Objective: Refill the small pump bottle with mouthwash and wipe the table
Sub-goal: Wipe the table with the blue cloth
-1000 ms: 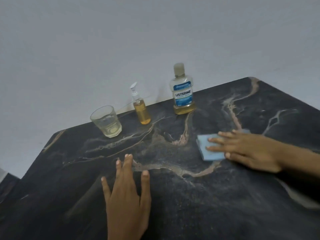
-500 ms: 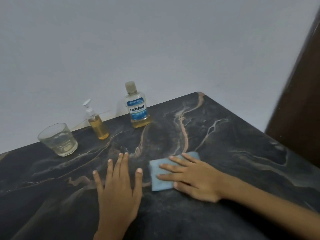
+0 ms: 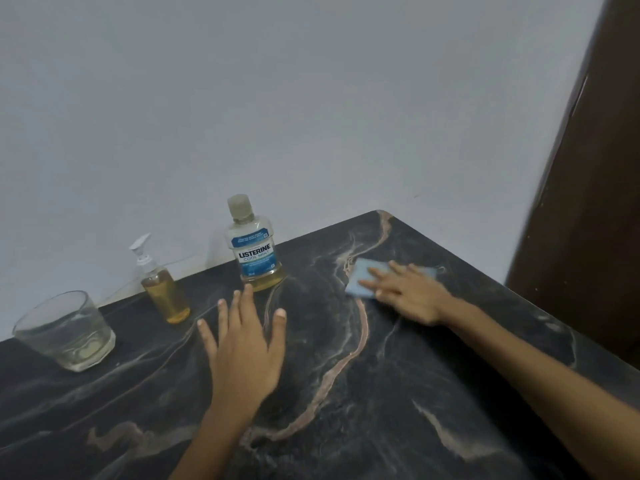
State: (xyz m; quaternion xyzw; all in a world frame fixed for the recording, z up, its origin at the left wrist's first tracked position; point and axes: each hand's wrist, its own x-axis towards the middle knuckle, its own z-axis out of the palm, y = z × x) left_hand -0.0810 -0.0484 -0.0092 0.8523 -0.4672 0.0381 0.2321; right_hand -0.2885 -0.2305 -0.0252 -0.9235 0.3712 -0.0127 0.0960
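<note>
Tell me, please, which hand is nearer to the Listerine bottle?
The left hand: its fingertips lie just in front of the Listerine bottle. The right hand presses the blue cloth farther off to the bottle's right.

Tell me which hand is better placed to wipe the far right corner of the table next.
The right hand. Its straight fingers already press the blue cloth flat on the table near that corner. The left hand lies flat, with no cloth, nearer the mouthwash bottle.
</note>
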